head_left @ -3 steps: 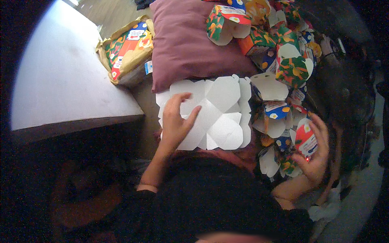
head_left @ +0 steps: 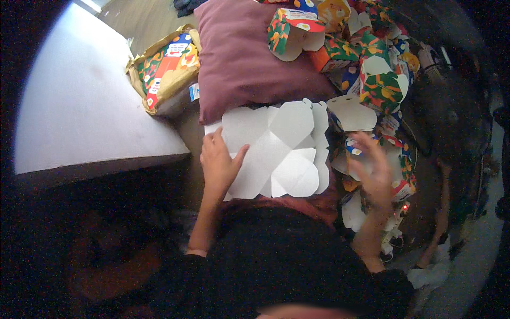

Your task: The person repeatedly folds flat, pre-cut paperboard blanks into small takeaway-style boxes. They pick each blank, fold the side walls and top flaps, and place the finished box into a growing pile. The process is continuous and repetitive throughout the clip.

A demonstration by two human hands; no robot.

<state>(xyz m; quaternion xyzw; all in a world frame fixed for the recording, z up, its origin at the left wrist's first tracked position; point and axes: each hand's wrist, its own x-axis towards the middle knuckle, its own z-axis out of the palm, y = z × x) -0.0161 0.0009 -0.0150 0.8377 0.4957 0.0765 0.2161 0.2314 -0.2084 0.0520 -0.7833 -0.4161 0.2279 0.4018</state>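
Note:
A small stack of flat, unfolded white carton blanks [head_left: 249, 127] lies in front of me, plain side up, with cut flaps and crossing folds. My left hand [head_left: 219, 165] rests at the left edge of the stack, its thumb held away from the fingers. To the right of the blanks, my right hand [head_left: 376, 170] is raised over the pile of folded boxes, smeared by motion, its fingers apart and nothing seen in them. Beneath and beside it are folded cartons [head_left: 406, 170] with a colourful food print, partly hidden by the hand.
A mauve cushion [head_left: 249, 58] lies beyond the blanks. More printed folded boxes [head_left: 381, 90] are heaped at the right and far right. At the left stand a white surface [head_left: 95, 101] and a torn brown paper package [head_left: 167, 64] of printed blanks.
My right hand has let go of a red printed box at the right and swung left towards the blanks. My left hand has shifted slightly left and down on the stack.

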